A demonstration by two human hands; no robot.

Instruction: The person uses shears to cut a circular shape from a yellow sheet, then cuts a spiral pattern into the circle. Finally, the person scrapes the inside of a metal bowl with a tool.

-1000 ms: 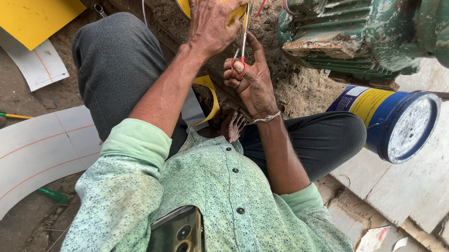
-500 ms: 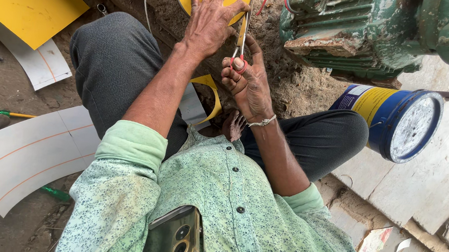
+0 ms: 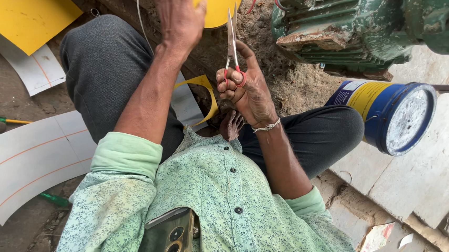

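Note:
My left hand (image 3: 177, 12) grips a round yellow sheet piece (image 3: 220, 2) at the top edge of the view. My right hand (image 3: 245, 88) holds red-handled scissors (image 3: 233, 42), blades pointing up at the yellow piece's edge. A curved yellow offcut strip (image 3: 206, 90) hangs down between my knees. I sit with legs folded in dark trousers.
A green motor (image 3: 358, 25) stands at the top right, a blue and yellow can (image 3: 394, 114) lies beside my right knee. Yellow sheet (image 3: 17, 3) and white curved sheets (image 3: 22, 162) lie at the left. A phone (image 3: 169, 238) sits in my shirt pocket.
Both hands and the yellow piece have shifted up in the view. The scissors now stand clear below the yellow piece's edge, blades upright.

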